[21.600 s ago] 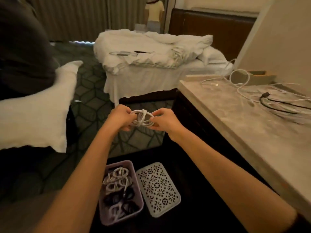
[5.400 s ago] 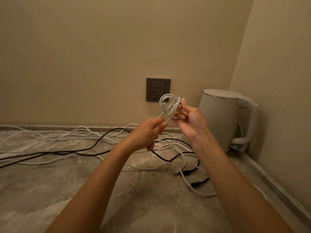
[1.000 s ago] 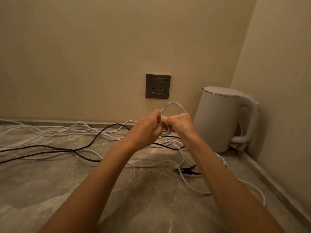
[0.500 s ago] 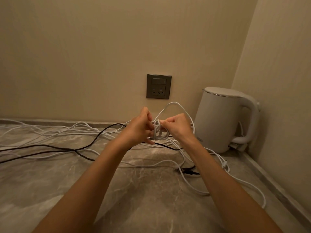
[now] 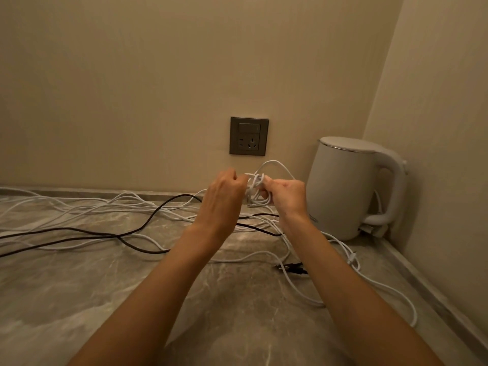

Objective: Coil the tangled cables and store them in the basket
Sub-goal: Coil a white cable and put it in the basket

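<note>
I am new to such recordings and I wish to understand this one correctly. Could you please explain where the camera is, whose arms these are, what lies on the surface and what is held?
There is no machine here. A person works with two bare hands, and the one picture comes from a wide-angle camera worn on the head, looking forward and down. The arms entering from below are therefore the person's own.

The left hand and the right hand both grip a small white cable coil between them, above the stone counter. On the counter lie many loose white cables and a black cable, tangled together. A white kettle stands in the right corner, and a wall socket is behind the hands. The storage basket is not in view.
</note>
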Demonstrator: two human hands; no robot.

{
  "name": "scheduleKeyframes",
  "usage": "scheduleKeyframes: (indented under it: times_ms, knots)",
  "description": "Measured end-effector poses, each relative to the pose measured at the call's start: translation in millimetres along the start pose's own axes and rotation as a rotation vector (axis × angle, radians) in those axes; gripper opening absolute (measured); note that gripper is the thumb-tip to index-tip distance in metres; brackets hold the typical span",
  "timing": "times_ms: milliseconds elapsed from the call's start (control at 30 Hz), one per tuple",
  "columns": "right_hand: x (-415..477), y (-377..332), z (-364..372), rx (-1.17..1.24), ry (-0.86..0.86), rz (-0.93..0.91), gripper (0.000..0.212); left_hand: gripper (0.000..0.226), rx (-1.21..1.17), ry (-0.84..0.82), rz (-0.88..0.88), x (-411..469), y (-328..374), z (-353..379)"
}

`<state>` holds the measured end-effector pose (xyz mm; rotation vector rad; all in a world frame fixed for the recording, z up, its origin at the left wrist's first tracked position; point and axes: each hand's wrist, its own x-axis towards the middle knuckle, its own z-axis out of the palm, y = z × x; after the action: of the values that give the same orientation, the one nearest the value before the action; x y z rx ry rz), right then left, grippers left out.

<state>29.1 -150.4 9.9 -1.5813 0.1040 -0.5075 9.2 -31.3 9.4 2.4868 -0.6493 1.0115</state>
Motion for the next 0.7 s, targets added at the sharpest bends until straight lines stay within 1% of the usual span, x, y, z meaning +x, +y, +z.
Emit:
scheduleKeyframes:
  times_ms: [100,267,333,400,533,600,700]
  knots:
    - [-3,-5,3,0.145,0.046,0.072,0.017,0.014,0.007,0.031,0.018,2,1,-2]
    - [-7,-5,6,0.271,0.098,0.135,0.015,0.017,-0.093,0.06,-0.07,6,1,-1]
    - [-7,-5,7,0.311,0.102,0.129,0.018,0.016,-0.162,0.06,-0.173,12,-6,-3]
    - [-6,-6,7,0.327,0.079,0.112,0.021,0.015,-0.294,0.029,-0.299,18,-13,-7]
    - [-8,-9,6,0.405,-0.028,0.107,0.019,0.013,-0.587,-0.043,-0.554,21,-12,-14]
    - [-10,-10,7,0.41,-0.084,0.108,0.02,0.017,-0.714,-0.035,-0.645,21,-10,-13]
    - [-13,-9,9,0.414,-0.138,0.114,0.014,0.016,-0.891,0.049,-0.727,19,-12,-10]
